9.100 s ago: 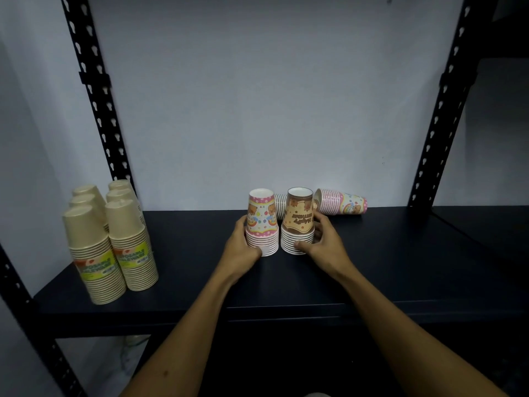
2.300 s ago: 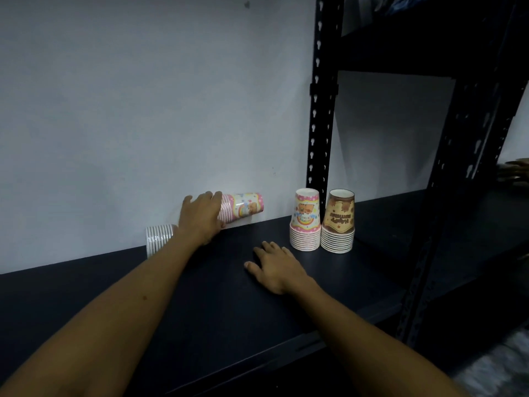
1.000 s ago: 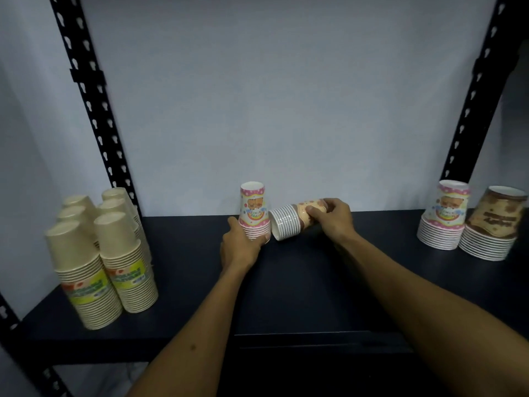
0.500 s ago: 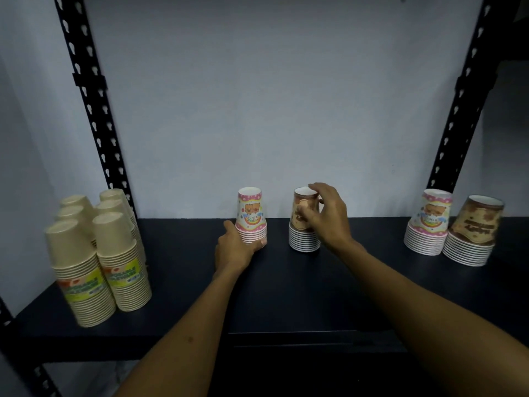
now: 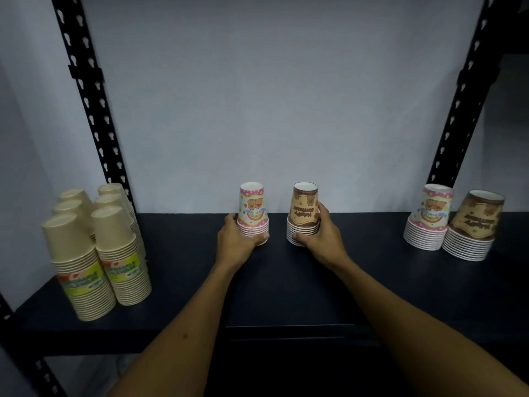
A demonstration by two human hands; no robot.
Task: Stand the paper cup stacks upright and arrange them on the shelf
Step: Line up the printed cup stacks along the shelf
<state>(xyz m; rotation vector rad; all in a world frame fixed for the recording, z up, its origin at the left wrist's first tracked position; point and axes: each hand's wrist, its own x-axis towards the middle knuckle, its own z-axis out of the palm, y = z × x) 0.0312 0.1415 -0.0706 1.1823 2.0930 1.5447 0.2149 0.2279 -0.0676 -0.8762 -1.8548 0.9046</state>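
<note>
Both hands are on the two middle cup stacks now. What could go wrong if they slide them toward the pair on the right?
1. The left hand and right hand grip only the lower rims, so the pink bear-print paper cup stack or brown bear-print paper cup stack might tip.
2. The right-end pink stack and right-end brown stack stand close together; a bump could topple them.

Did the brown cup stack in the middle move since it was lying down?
Yes. The brown cup stack now stands upright, gripped by the right hand, beside the pink stack.
</note>
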